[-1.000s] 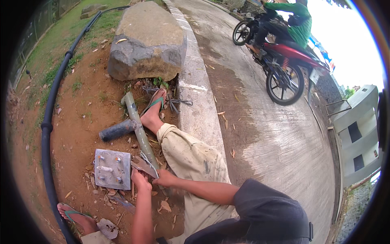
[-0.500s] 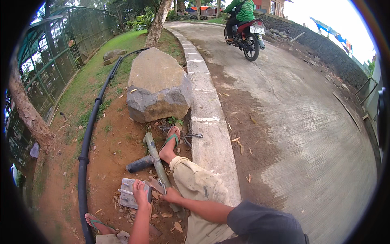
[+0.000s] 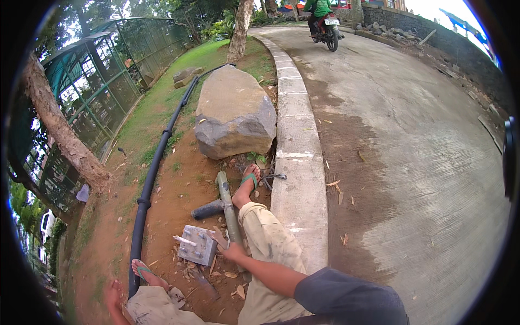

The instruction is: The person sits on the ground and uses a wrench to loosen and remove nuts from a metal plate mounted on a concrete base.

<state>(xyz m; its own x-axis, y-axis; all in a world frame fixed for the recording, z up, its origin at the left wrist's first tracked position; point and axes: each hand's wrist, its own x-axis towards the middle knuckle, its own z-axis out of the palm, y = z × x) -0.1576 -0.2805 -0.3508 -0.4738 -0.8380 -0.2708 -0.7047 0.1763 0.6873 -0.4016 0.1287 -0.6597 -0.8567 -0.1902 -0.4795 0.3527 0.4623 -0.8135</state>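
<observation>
Just right of the grey block (image 3: 201, 249), the right hand (image 3: 234, 251) has its grip on a flat tool (image 3: 219, 237); hold it steady. Left of the block, the left hand's (image 3: 113, 295) grip: can't tell.

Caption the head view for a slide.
The right grip holds a flat brown piece beside a square grey peg-studded block, the left grip well apart.

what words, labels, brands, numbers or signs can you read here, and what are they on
None can be read.
Plate on the motorbike: too small to read.
Blue sheet at upper right: too small and blurred to tell if it bears lettering.
Block, tool, green pipe and black pipe: no lettering that I can make out.
</observation>
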